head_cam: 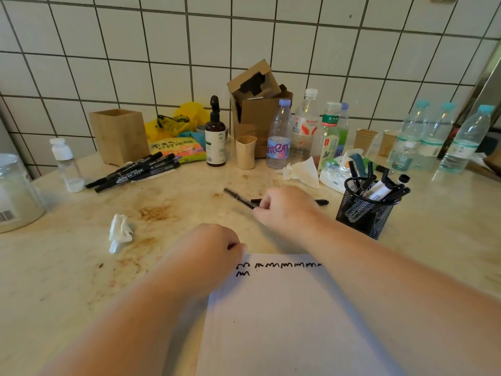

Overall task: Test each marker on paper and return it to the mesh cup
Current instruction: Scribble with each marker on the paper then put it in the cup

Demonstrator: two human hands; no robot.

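A white sheet of paper (pixel 284 316) lies near me with a row of black scribbles along its top. My left hand (pixel 214 248) rests curled on the paper's top left corner. My right hand (pixel 284 207) is beyond the paper, its fingers pinching a black marker (pixel 238 198) that lies low over the counter. A second black marker (pixel 321 202) sticks out from behind that hand. The black mesh cup (pixel 366 210) stands to the right, holding several markers. Several more black markers (pixel 135 170) lie in a pile at the back left.
A crumpled tissue (pixel 120 232) lies left of the paper. A wooden box (pixel 119 135), pump bottle (pixel 215 134), small cup (pixel 245 151), cardboard box (pixel 257 104) and several water bottles (pixel 279 137) line the tiled wall. A glass jar (pixel 16 194) stands far left.
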